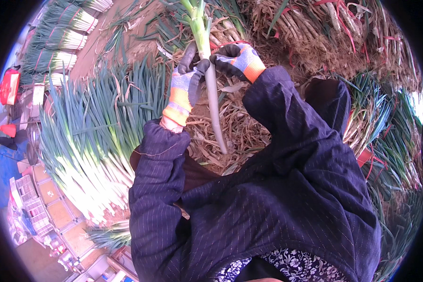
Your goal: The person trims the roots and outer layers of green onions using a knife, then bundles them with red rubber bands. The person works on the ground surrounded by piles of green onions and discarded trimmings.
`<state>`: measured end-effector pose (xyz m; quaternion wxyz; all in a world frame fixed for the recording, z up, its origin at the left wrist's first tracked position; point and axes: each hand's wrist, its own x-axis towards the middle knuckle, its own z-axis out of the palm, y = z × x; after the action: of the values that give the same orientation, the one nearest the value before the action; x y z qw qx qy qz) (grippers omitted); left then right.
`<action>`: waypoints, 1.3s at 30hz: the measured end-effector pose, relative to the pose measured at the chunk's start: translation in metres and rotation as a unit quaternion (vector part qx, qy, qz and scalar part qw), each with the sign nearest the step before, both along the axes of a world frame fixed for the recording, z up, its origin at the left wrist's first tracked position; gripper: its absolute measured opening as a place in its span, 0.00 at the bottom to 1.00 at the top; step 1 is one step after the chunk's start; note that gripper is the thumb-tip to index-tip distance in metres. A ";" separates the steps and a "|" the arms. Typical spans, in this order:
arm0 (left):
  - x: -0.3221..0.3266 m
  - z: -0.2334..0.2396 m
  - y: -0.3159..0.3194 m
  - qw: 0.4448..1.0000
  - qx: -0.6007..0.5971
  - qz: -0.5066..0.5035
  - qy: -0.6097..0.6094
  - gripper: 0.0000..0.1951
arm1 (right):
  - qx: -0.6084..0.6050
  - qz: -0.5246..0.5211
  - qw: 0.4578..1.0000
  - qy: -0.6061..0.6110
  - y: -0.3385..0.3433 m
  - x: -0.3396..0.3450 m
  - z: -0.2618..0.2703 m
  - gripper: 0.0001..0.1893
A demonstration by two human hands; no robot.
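A long green onion (214,102) hangs upright in front of me, its green top away from me and its pale root end towards my lap. My left hand (190,77), in a work glove with dark fingers and an orange cuff, grips the stalk where the leaves begin. On the right of the same stalk is my right hand (234,61), gloved alike, with thumb and finger pinched together at its edge; whether a strip of skin is between them cannot be told. Dry husks (236,123) lie beneath the onion.
A pile of green onions with white stalks (102,169) lies at left. Tied bundles (61,38) line the upper left. Untrimmed onions with roots and red ties (303,31) are heaped upper right, with leafy bundles (391,141) at right. Plastic crates (35,208) stand lower left.
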<state>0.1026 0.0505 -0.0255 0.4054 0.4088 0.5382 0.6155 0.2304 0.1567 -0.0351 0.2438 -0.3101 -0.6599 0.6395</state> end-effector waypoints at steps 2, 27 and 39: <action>-0.001 -0.001 0.001 0.998 0.013 -0.023 -0.058 0.27 | 0.052 -0.007 0.998 0.025 0.001 -0.002 -0.005 0.13; -0.085 -0.004 -0.001 0.949 0.060 0.070 -0.301 0.13 | -0.309 0.164 0.898 0.269 -0.002 0.011 -0.031 0.12; -0.196 0.027 -0.061 0.920 0.276 0.106 -0.256 0.16 | 0.333 0.512 0.704 -0.363 -0.092 0.137 -0.212 0.19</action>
<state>-0.0931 -0.0105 0.0016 0.3334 0.2735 0.2650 0.8625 0.3670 0.0646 -0.2470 -0.2915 -0.0316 -0.9246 0.2432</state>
